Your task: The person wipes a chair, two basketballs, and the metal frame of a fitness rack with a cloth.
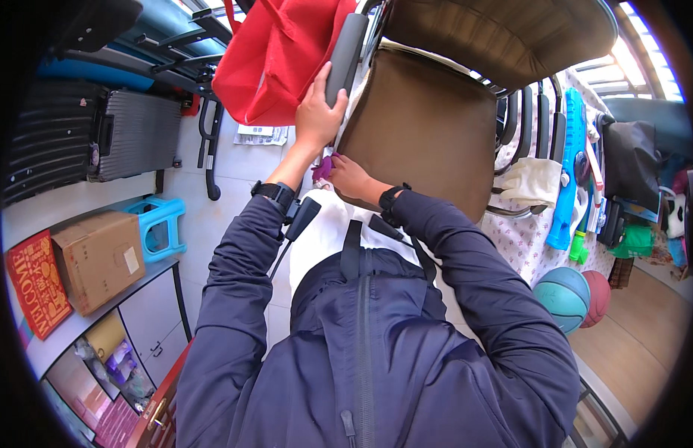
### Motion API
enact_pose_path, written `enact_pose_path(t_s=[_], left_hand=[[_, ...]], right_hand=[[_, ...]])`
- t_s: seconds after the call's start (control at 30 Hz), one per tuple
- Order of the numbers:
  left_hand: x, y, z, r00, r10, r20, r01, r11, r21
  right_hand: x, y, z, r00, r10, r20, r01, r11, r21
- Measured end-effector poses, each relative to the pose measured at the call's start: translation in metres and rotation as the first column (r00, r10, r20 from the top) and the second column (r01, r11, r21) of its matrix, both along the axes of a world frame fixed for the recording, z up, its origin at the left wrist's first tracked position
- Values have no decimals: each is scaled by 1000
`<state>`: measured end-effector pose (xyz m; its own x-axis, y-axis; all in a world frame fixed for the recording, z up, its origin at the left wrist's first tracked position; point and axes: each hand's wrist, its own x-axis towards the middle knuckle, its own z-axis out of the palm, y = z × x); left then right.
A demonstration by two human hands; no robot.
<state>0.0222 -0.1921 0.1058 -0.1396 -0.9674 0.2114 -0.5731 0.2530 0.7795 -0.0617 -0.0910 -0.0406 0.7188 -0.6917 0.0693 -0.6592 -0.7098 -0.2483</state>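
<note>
A chair with a brown padded seat (424,134) and a brown backrest (508,39) stands before me. My left hand (322,112) grips the near end of its grey armrest (347,56), thumb on one side and fingers on the other. Lower down, beside the seat's left edge, my right hand (351,178) holds a crumpled purple cloth (323,169). The cloth is against the side of the chair, partly covered by my fingers; whether it touches the metal frame I cannot tell. A red fabric bag (273,67) is just left of the armrest.
Black ribbed suitcases (139,134), a cardboard box (100,257) and a blue plastic stool (161,227) are at the left. On the right, a flowered cloth (514,241) lies under a blue toy (567,168). Two balls (563,297) are below it. Metal-framed furniture (212,151) stands behind the bag.
</note>
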Motion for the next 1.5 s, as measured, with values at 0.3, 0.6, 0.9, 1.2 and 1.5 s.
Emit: enact_pose_path(t_s=[0.3,0.6,0.9,1.2,1.5], left_hand=[[0,3,-4,993,108,56,-108,994,-13],[-33,35,0,860,92,502,214,828,-518],[-125,81,-62,805,-280,523,255,959,122],[-124,78,-109,528,-528,665,44,799,600],[-134,84,-118,461,-518,720,-19,806,592]], right_hand=[[-138,40,27,881,-458,122,404,860,311],[-232,89,4,348,-906,241,827,418,377],[-108,69,8,914,-142,380,42,965,260],[-277,80,-8,379,-924,53,925,378,-33],[-306,-56,-39,234,-967,105,963,216,-160]])
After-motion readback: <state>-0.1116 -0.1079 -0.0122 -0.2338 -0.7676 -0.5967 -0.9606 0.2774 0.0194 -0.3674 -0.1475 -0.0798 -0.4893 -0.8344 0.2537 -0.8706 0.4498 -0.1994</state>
